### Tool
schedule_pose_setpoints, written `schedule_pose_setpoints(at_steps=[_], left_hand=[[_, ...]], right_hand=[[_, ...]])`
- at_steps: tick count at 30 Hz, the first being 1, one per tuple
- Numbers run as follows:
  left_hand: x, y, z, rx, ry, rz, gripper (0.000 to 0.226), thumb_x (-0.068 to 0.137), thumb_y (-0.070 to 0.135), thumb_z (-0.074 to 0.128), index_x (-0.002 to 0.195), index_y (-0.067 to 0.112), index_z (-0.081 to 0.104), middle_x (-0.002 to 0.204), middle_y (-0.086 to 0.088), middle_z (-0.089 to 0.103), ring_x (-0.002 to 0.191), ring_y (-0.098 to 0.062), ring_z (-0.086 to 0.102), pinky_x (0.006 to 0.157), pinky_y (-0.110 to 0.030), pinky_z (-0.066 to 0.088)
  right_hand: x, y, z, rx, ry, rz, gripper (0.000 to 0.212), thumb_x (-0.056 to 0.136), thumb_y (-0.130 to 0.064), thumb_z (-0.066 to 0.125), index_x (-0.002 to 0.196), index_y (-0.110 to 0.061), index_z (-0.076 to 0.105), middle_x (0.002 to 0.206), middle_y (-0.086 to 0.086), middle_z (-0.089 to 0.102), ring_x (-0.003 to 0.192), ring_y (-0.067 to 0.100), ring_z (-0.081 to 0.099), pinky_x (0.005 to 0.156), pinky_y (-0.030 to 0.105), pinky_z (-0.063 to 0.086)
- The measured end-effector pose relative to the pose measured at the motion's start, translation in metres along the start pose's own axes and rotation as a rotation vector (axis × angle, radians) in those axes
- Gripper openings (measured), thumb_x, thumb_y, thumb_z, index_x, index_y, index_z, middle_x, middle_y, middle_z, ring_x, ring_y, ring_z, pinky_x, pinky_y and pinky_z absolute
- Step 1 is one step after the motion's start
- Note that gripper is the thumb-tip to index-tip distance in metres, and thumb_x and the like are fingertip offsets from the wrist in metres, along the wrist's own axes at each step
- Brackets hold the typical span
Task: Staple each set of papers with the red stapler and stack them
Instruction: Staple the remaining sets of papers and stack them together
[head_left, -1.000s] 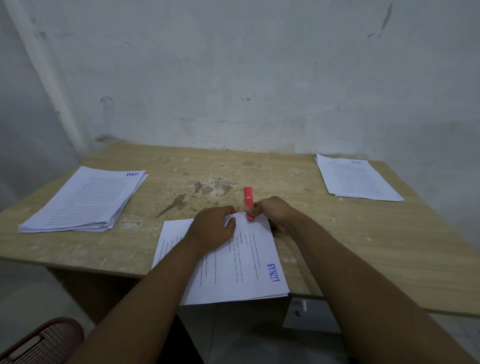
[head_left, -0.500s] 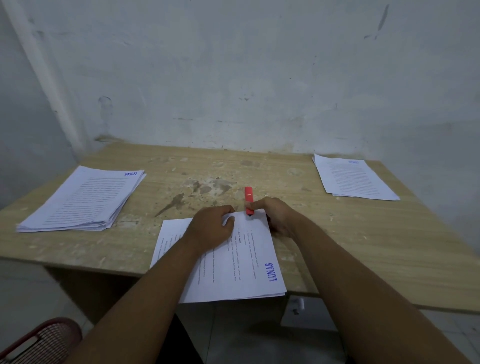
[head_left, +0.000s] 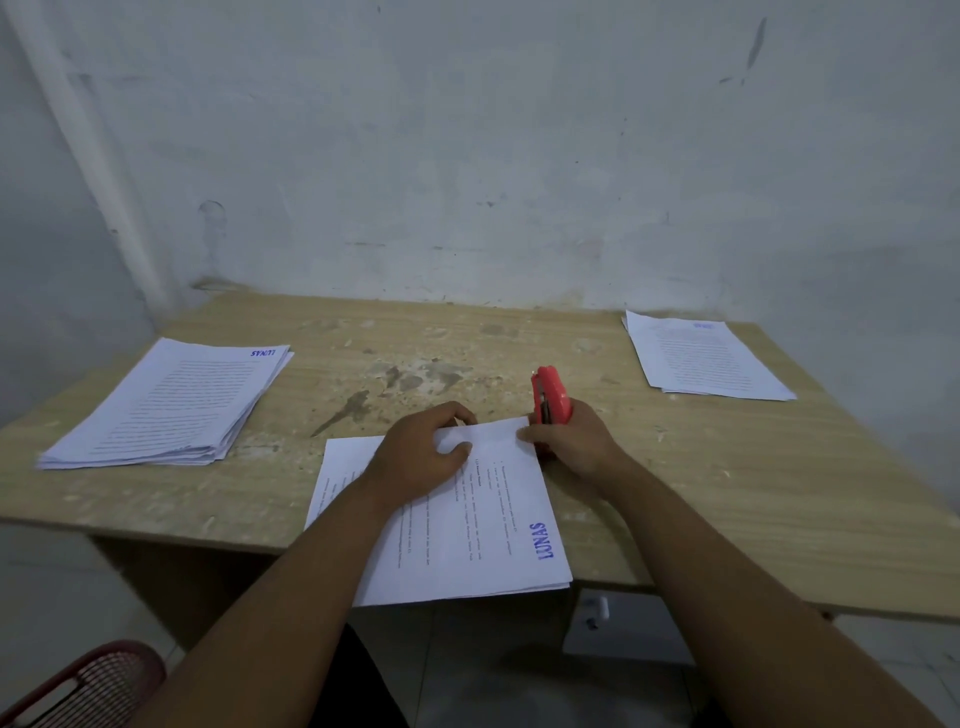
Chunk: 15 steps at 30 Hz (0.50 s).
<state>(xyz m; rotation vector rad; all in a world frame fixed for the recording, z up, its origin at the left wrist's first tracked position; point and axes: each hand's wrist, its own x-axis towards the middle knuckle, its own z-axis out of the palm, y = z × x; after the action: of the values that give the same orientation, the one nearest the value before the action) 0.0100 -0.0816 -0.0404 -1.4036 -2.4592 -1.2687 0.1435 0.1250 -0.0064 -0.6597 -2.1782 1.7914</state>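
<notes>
Wrapped around the small red plastic stapler (head_left: 550, 397), the right hand (head_left: 574, 441) holds it tight at the far right corner of the white printed set of papers (head_left: 478, 519). The stapler's long side points away from the person, toward the wall, and its far end sticks up out of the fist. It looks like it sits just beside the paper corner, but the fingers hide whether the corner is inside its mouth. The left hand (head_left: 423, 457) lies curled on the top edge of the same papers, pinching and lifting that edge a little, so it holds the sheets in place. These papers lie in the middle of the light wooden table (head_left: 727, 493), hanging a bit over the near edge. A thick stack of white papers (head_left: 166, 405) sits well apart on the left, and a thin stack of white papers (head_left: 701, 358) sits well apart on the right. Nothing stands in between. A red woven chair (head_left: 93, 686) shows low on the left.
</notes>
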Motion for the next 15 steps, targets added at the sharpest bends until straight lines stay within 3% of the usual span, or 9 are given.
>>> schedule_pose_setpoints(at_steps=[3,5,8,11,15], left_hand=[[0.000,0.001,-0.005,-0.019,0.007,0.028,0.020,0.090,0.023,0.071,0.105,0.036,0.068,0.098,0.011,0.073,0.094,-0.010,0.069,0.087,-0.039,0.056],[0.003,0.004,-0.011,-0.011,0.011,0.048,0.017,0.092,0.021,0.074,0.103,0.034,0.070,0.098,0.012,0.074,0.094,-0.008,0.070,0.086,-0.036,0.057],[0.005,0.011,-0.016,0.037,0.067,0.131,0.020,0.089,0.010,0.075,0.098,0.028,0.077,0.095,0.013,0.076,0.091,-0.005,0.071,0.084,-0.032,0.057],[-0.002,0.005,-0.012,0.180,0.095,0.292,0.043,0.071,-0.014,0.067,0.084,0.025,0.081,0.086,0.009,0.070,0.078,-0.012,0.066,0.069,-0.036,0.053],[-0.006,-0.005,-0.011,0.279,0.113,0.313,0.051,0.058,-0.019,0.064,0.068,0.029,0.079,0.083,0.010,0.066,0.075,-0.014,0.061,0.067,-0.040,0.048]], right_hand=[[-0.015,0.004,0.002,-0.011,0.048,-0.087,0.035,0.079,0.013,0.076,0.108,-0.005,0.067,0.101,0.019,0.072,0.087,0.029,0.075,0.061,0.024,0.060],[-0.019,0.004,0.001,0.003,0.076,-0.130,0.031,0.080,0.016,0.073,0.105,-0.002,0.068,0.094,0.015,0.072,0.077,0.021,0.071,0.057,0.018,0.056],[-0.021,0.005,-0.006,0.016,0.050,-0.171,0.022,0.082,0.017,0.072,0.100,0.004,0.069,0.088,0.017,0.074,0.070,0.015,0.072,0.063,0.021,0.058],[-0.020,0.014,-0.007,-0.164,-0.003,-0.208,0.028,0.077,0.010,0.077,0.091,-0.014,0.074,0.082,0.004,0.076,0.071,0.012,0.069,0.069,0.028,0.055],[-0.015,0.020,-0.005,-0.294,0.012,-0.239,0.032,0.073,0.003,0.078,0.076,-0.027,0.069,0.068,-0.002,0.066,0.064,0.009,0.054,0.066,0.032,0.045]])
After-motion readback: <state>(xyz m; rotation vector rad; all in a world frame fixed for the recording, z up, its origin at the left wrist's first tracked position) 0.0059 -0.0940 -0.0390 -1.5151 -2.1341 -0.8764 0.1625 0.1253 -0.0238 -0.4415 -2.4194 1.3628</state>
